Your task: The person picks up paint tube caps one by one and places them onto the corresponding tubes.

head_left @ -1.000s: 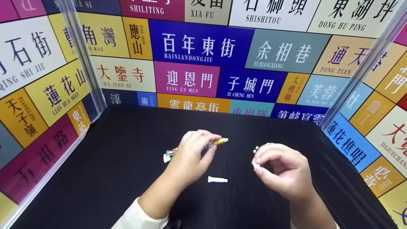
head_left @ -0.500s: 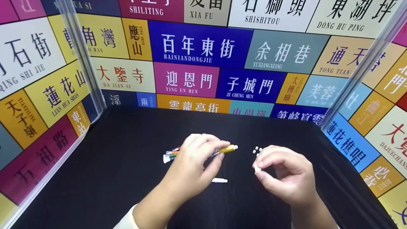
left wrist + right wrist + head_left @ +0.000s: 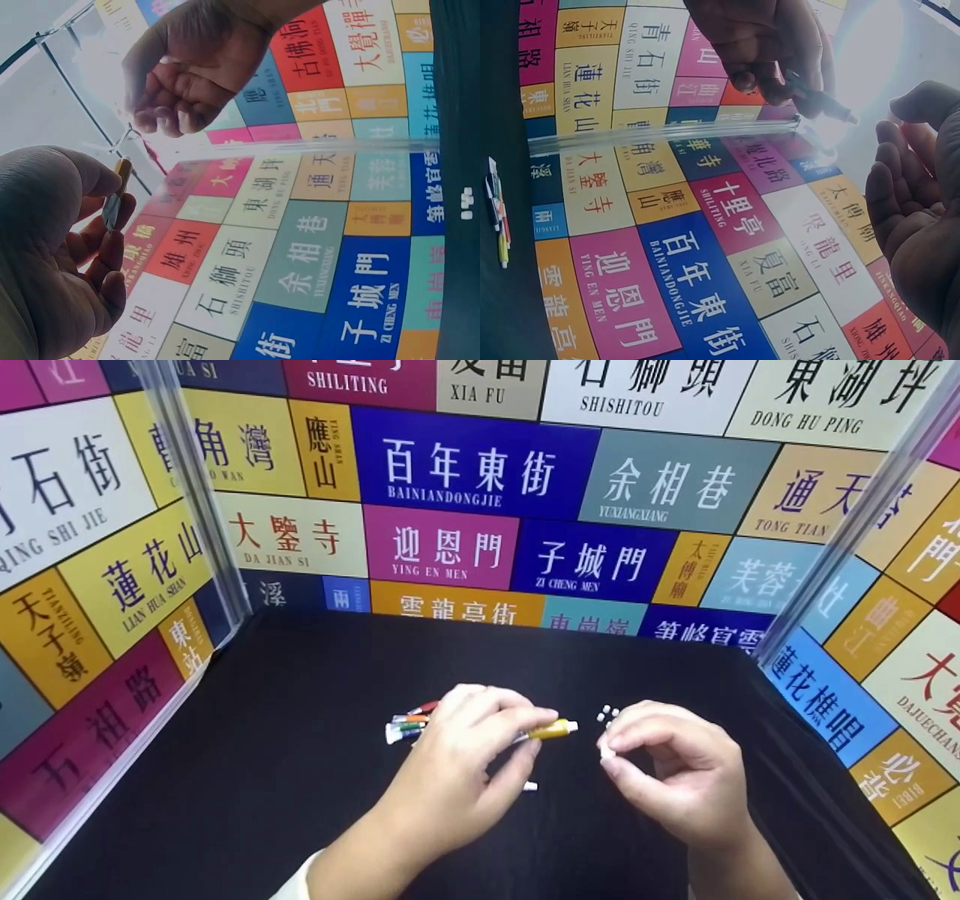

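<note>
My left hand (image 3: 469, 769) pinches a small yellow paint tube (image 3: 551, 729) between thumb and fingers, above the black table. Its white tip points right, toward my right hand (image 3: 679, 769). Between the right thumb and forefinger is a small white piece (image 3: 607, 750) that looks like a cap, mostly covered by the fingers. In the left wrist view the tube (image 3: 118, 191) shows a yellow end and a silvery body. A white tube (image 3: 531, 786) lies on the cloth, largely hidden behind the left hand.
Several coloured paint tubes (image 3: 407, 726) lie grouped left of the left hand, partly covered by it. Small white caps (image 3: 604, 714) sit just beyond the right fingertips. Black cloth (image 3: 300, 780) covers the table, and sign-printed panels (image 3: 480, 457) enclose it.
The left hand has carried the yellow tube rightward and nearer the person, closing on the right hand. It now hides most of the white tube. The right hand has shifted slightly right.
</note>
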Demonstrator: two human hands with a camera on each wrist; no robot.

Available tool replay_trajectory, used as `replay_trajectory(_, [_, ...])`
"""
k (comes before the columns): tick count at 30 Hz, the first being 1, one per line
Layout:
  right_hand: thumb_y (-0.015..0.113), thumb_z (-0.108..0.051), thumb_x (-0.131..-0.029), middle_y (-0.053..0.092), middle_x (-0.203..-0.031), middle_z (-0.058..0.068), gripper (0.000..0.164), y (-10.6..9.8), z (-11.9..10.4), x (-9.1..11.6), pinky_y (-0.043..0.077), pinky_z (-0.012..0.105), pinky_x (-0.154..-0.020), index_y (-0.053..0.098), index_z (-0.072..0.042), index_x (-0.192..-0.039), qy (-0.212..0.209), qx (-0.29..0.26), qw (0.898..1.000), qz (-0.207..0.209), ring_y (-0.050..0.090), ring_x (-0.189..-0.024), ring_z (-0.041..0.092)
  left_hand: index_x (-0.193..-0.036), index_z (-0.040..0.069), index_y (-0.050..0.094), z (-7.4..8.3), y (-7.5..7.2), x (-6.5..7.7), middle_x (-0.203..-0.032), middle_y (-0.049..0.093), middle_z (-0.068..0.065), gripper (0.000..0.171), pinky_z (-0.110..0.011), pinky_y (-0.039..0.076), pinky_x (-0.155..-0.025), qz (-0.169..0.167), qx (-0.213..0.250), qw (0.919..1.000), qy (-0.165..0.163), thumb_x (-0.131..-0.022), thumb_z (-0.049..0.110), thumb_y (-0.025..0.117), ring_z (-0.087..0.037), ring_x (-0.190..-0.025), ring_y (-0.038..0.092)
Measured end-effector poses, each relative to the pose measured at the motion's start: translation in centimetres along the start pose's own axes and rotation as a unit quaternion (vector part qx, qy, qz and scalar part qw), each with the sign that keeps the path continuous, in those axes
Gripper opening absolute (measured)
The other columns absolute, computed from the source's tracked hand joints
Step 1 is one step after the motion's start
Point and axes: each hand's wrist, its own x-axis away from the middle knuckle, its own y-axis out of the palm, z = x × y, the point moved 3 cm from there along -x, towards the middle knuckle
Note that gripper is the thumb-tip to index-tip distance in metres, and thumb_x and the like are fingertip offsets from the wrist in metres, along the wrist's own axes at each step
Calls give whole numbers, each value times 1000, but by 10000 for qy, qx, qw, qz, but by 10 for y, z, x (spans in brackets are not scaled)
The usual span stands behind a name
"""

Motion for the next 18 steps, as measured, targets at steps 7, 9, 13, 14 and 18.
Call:
replay_trajectory(7, [72,34,-70,76,-96,20,26,-2,3,2,63,26,-89,69,20,-92,201,269,9994,121,72,-92,24,-128,25,76,4,0,1,-121,74,8,29,-33,50,-103,-24,-26,10000,69,-101,18,72,-15,-115,62])
replay_trajectory(9, [72,34,-70,77,-97,20,27,-3,3,2,64,25,-88,70,20,-93,243,338,9990,145,73,-92,24,-128,24,76,5,1,1,-120,74,7,29,-33,50,-102,-15,-33,10000,93,-100,18,73,-15,-114,62])
replay_trajectory(13, [73,34,-70,77,-97,20,29,-2,4,1,64,25,-86,73,19,-94,263,472,9984,156,73,-92,24,-127,23,78,6,2,2,-117,74,7,28,-33,50,-101,66,-61,9998,201,-99,16,73,-16,-112,63])
replay_trajectory(14, [74,34,-70,77,-97,20,29,-2,4,1,64,25,-86,73,18,-94,260,498,9983,157,73,-92,24,-126,23,78,6,2,2,-117,74,7,28,-33,50,-100,88,-63,9997,224,-99,16,73,-16,-112,63])
replay_trajectory(18, [74,34,-70,77,-97,19,30,-2,5,1,63,24,-87,74,18,-95,273,566,9979,135,73,-93,23,-126,23,78,6,3,2,-117,74,7,28,-33,50,-100,120,-82,9995,267,-100,16,73,-16,-112,63])
